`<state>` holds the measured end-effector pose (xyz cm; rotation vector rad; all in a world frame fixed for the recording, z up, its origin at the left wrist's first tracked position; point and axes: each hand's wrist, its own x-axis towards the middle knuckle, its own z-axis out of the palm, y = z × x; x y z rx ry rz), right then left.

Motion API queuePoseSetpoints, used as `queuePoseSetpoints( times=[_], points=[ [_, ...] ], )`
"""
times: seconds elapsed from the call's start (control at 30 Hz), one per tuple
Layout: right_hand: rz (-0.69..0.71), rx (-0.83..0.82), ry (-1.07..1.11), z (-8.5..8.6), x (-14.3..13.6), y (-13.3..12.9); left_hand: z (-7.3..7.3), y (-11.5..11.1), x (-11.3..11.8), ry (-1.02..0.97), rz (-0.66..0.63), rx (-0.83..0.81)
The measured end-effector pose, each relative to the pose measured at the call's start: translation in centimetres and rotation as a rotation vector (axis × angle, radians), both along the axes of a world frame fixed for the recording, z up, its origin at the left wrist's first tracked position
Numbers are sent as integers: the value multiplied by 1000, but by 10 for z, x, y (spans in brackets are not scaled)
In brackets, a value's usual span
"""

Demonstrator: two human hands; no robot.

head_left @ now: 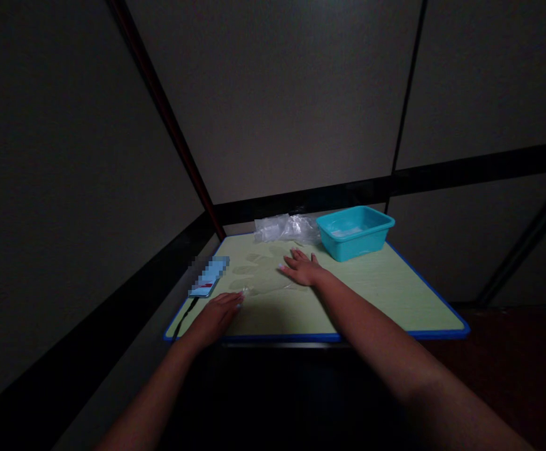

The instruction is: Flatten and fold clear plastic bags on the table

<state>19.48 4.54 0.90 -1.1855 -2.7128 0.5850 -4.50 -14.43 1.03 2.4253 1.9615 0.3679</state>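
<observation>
A clear, thin plastic glove point(267, 274) lies flat on the table, its finger shapes pointing to the left. My right hand point(302, 268) rests palm down on the glove's right part, fingers spread. At the glove's near left edge is my left hand point(221, 311), lying low on the tabletop with its fingers stretched out. The fingertips touch or nearly touch the film there; I cannot tell which. Neither hand grips anything.
The pale green table point(423, 307) has a blue rim. A turquoise plastic basket point(360, 245) stands at the back right, beside a crumpled clear plastic bag point(277, 228). A phone point(210, 275) with a black strap lies at the left edge. Walls close off the back and left.
</observation>
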Motion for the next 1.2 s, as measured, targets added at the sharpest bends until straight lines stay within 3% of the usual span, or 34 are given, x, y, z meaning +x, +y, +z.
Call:
queuePoseSetpoints(
  times=[0.13,0.5,0.8,0.97,1.1,1.2],
  points=[
    [-6,5,4,0,1,0,0,6,5,19,-1,31],
    [-12,27,8,0,3,0,23,3,6,-7,19,38],
    [-28,9,26,-1,5,2,1,-9,-5,-70,22,50],
    [10,98,64,3,7,-1,11,2,-4,-124,36,153],
    [111,165,134,8,7,-6,22,14,3,-205,54,212],
    [180,167,183,9,6,-11,23,25,7,-253,116,241]
  ],
)
